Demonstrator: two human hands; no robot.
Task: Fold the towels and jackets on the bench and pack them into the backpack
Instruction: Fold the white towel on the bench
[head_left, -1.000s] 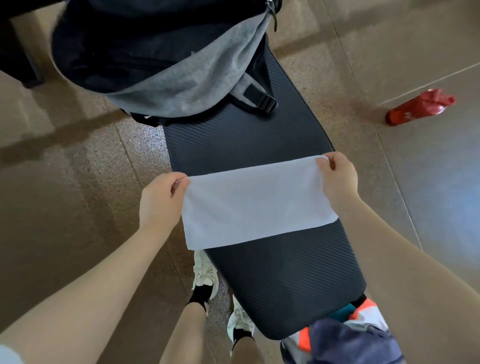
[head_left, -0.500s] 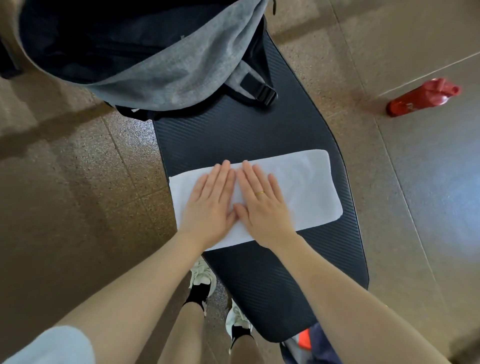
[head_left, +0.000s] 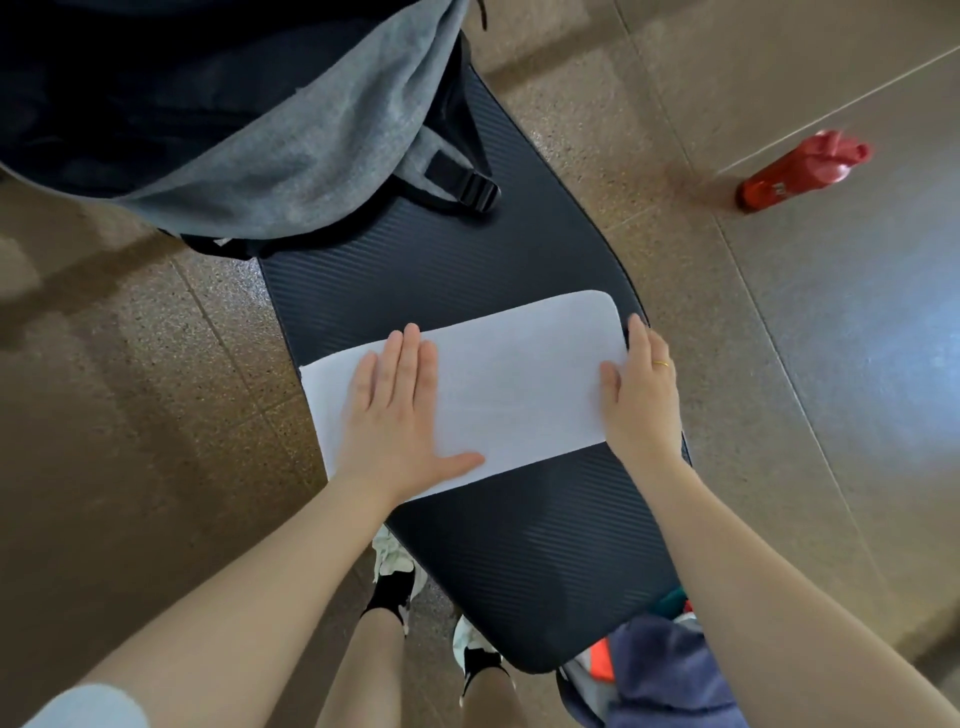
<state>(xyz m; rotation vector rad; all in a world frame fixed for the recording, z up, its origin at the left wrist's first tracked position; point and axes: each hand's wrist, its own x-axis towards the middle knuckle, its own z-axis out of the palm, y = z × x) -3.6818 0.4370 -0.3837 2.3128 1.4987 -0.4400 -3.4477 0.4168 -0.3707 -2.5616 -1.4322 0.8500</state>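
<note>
A white towel (head_left: 519, 379), folded into a long strip, lies flat across the black padded bench (head_left: 524, 561). My left hand (head_left: 400, 415) presses flat on the towel's left part with straight fingers. My right hand (head_left: 641, 395) lies flat at the towel's right end, fingers straight and reaching onto the bench edge. The grey and black backpack (head_left: 291, 145) stands open on the far end of the bench. Its dark inside shows nothing I can make out.
Bundled clothing (head_left: 660, 675) in dark blue, orange and teal sits below the bench's near end at the bottom right. A red bottle (head_left: 795, 171) lies on the tiled floor to the right. My feet in white shoes (head_left: 395, 558) stand left of the bench.
One second ago both hands pinched the towel's ends; then they pressed side by side at its middle. Now they have slid apart, the right hand out to the right end.
</note>
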